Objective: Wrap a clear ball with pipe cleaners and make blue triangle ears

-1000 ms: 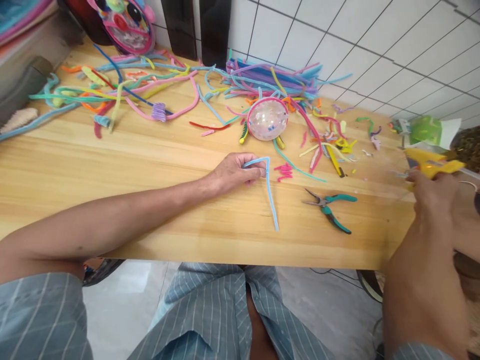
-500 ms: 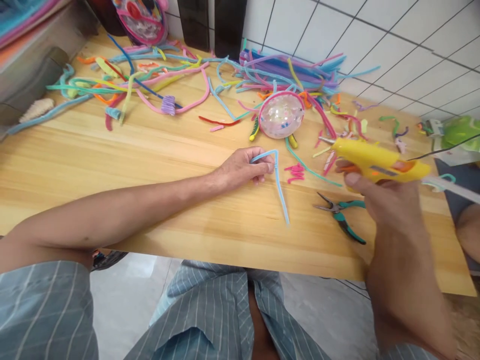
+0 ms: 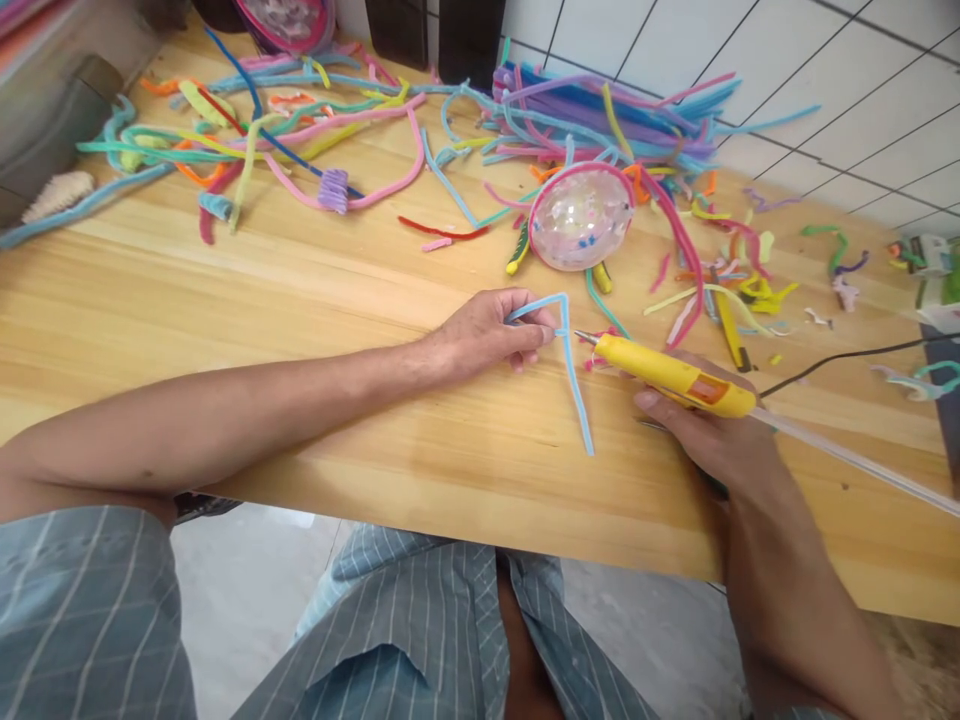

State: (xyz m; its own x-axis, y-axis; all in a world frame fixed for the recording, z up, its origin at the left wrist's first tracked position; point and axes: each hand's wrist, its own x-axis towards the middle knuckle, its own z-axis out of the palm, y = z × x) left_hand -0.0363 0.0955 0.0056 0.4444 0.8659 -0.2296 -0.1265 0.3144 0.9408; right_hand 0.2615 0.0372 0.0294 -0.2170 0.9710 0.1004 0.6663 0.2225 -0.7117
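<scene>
Between the fingertips of my left hand (image 3: pixel 499 332) is a light blue pipe cleaner (image 3: pixel 576 390), bent sharply near its top, with one long leg slanting down toward me. My right hand (image 3: pixel 712 425) is wrapped around a yellow hot glue gun (image 3: pixel 675 375). Its metal nozzle points left and lies close beside the blue pipe cleaner near my left fingertips; whether they touch I cannot tell. A clear glue stick (image 3: pixel 855 460) sticks out of the gun's rear. A pink coiled pipe cleaner is partly hidden behind the gun, and the pliers are mostly covered by my right hand.
Many coloured pipe cleaners (image 3: pixel 300 150) lie along the back left, and a bundle (image 3: pixel 600 115) rests against the tiled wall. A clear round container with a pink rim (image 3: pixel 581 215) stands mid-table. Scraps (image 3: pixel 727 260) litter the right side, where a black cord (image 3: pixel 847 358) runs.
My right hand has brought the glue gun left and down, so its nozzle is now beside the blue pipe cleaner. My left hand keeps its hold nearly unmoved. The view has shifted slightly.
</scene>
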